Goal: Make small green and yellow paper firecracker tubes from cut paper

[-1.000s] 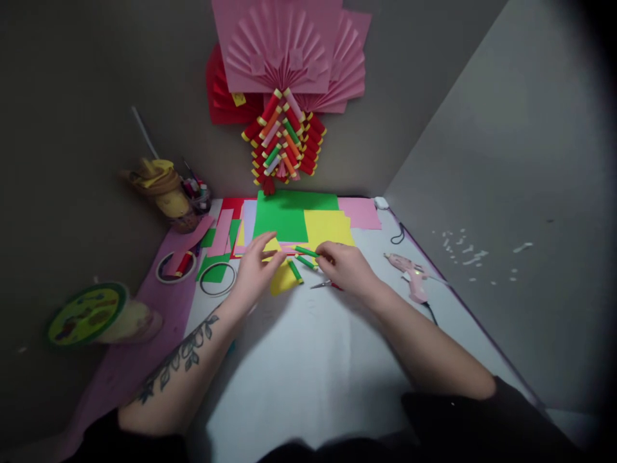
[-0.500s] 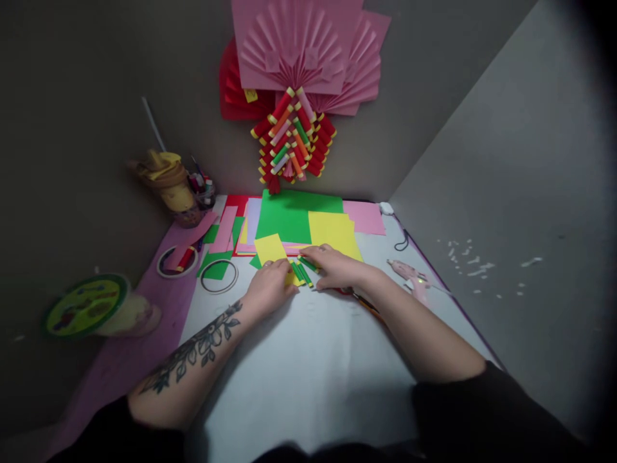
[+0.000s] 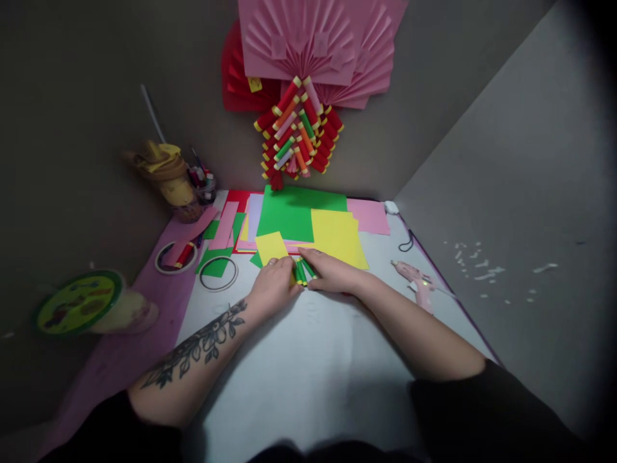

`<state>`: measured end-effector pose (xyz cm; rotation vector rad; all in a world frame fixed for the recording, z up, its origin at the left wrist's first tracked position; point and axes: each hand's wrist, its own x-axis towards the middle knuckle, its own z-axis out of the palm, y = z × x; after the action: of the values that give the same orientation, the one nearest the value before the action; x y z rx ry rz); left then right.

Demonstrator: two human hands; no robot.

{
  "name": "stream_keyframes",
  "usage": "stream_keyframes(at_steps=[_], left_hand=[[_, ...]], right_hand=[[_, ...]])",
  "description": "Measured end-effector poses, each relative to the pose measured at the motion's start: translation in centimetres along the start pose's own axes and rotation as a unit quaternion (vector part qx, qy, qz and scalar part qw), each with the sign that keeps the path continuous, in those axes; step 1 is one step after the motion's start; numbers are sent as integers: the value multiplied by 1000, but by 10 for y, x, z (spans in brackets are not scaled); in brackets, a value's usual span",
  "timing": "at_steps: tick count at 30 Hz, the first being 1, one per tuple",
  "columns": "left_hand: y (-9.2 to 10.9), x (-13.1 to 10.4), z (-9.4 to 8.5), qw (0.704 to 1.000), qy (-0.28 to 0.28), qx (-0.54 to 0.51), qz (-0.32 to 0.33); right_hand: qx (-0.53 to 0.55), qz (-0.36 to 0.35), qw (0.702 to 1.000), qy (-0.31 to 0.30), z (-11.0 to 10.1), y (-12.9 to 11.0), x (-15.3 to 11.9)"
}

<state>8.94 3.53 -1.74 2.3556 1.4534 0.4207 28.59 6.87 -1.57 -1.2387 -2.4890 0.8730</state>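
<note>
Several small green paper rolls with yellow ends (image 3: 301,272) lie side by side on the white table cover, between my two hands. My left hand (image 3: 276,283) rests against their left side, fingers bent around the edge of the group. From the right, my right hand (image 3: 330,270) touches the rolls with its fingers stretched forward and thumb apart. Behind my left fingers lies a small yellow paper piece (image 3: 272,247). A large green sheet (image 3: 286,215) and a yellow sheet (image 3: 337,238) are stacked beyond the hands.
A pink glue gun (image 3: 415,278) lies at the right. Tape rings (image 3: 218,289), a red roll (image 3: 184,255) and pink strips (image 3: 224,225) are at the left, with a lidded cup (image 3: 81,302) and a pen holder (image 3: 206,186). Firecracker decorations (image 3: 294,132) hang on the wall.
My right hand has moved in toward my left hand, and the green rolls now sit closer together between them. The view has shifted slightly.
</note>
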Motion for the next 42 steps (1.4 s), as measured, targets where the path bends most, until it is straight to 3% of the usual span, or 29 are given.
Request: stream_keyframes(at_steps=[13,23,36,42], left_hand=[[-17,7,8,996,-1,-90,-13],[-21,12,11,989,-1,-149,-19],[-24,12,14,992,-30,-120,-17],[-34,8,-3,996,-86,-25,-20]], right_hand=[[63,6,998,24,9,-2,-6],[40,14,999,27,14,4,-5],[47,-12,997,52,24,5,1],[35,22,996,75,19,13,5]])
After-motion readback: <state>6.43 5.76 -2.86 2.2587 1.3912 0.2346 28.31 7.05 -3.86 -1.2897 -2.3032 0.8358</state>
